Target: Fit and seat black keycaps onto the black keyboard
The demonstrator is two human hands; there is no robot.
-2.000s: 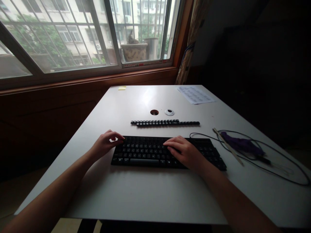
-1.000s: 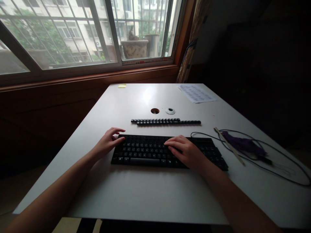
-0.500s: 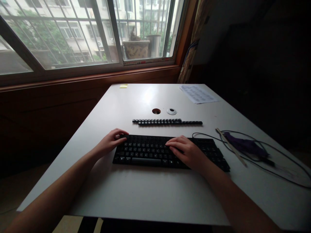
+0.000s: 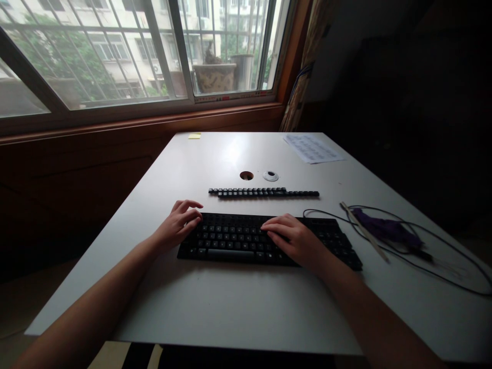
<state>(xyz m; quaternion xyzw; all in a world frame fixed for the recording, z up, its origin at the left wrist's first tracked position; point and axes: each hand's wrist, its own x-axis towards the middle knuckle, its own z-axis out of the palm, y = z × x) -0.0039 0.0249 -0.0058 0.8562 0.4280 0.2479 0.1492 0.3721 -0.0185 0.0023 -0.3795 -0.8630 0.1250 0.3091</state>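
Note:
A black keyboard (image 4: 230, 254) lies across the white table in front of me. Its upper rows look dark, with no keycaps that I can make out. At its upper left corner is my left hand (image 4: 179, 223), fingers apart, some fingertips at the keyboard's edge and one finger raised above. My right hand (image 4: 294, 236) rests on the right part of the main keys, fingers stretched out side by side and the thumb apart. What lies under its fingertips is hidden. Beyond the keyboard, loose black keycaps (image 4: 251, 193) are lined up in two rows.
A black cable (image 4: 442, 228) loops at the right around a purple cloth-like item (image 4: 386, 228) and a thin light stick (image 4: 365, 233). Farther back are a round hole (image 4: 246, 176), a white ring cover (image 4: 271, 176), printed papers (image 4: 313, 148) and a yellow sticky note (image 4: 194, 136).
My left hand has shifted slightly at the keyboard's corner: one finger has lifted and the others have come down on the edge. My right hand stays in place on the keys.

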